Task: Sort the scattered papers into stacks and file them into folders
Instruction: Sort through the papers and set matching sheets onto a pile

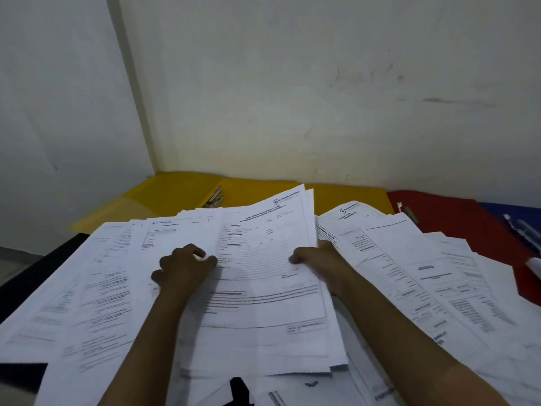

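Still gathering: the left hand (184, 268) and right hand (314, 259) grip a stack of forms (263, 288); next, squaring it for the yellow folder (175, 191).

Dim, flat indoor light leaves the wall (292, 83) grey and the papers (263, 288) bluish, with printed text smeared by soft blur, faint shadows beneath both forearms, and wide-angle bending toward the edges.

A scuffed off-white wall (322, 83) meets a paler wall (58, 98) at a corner behind the work surface. A dark tabletop edge (32, 268) shows at left, with grey floor (14, 259) beyond it.
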